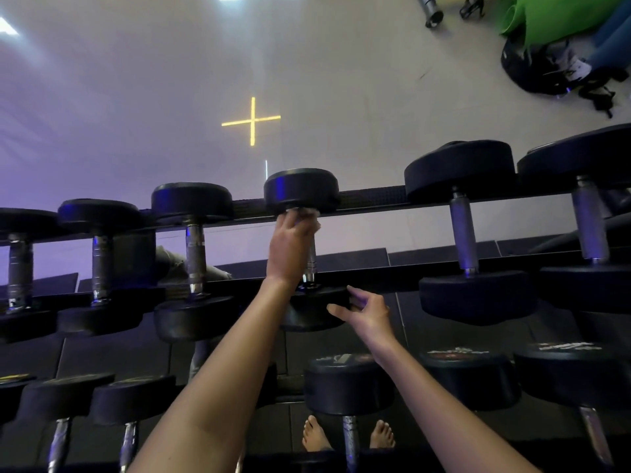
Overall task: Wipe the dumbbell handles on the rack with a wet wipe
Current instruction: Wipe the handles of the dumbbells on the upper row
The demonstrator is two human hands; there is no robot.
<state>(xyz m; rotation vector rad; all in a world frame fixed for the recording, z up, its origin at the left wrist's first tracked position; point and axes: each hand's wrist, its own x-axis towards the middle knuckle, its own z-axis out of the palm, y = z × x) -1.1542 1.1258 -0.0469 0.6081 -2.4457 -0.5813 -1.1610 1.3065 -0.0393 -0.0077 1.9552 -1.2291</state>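
Several black dumbbells with metal handles lie across the upper rack rails (375,279). My left hand (292,245) is wrapped around the far end of the middle dumbbell's handle (310,264), with a crumpled white wet wipe (309,213) showing between my fingers just under the far head (302,189). Lower and to the right, my right hand (367,312) rests with fingers spread against the near head (312,310) of the same dumbbell. Most of that handle is hidden by my left hand.
Neighbouring dumbbells sit close on both sides, at the left (195,254) and the right (463,233). A lower tier of dumbbells (348,384) lies below my arms, above bare feet (316,435). Behind the rack, a black bag (546,68) and a green mat (560,15) lie on the pale floor.
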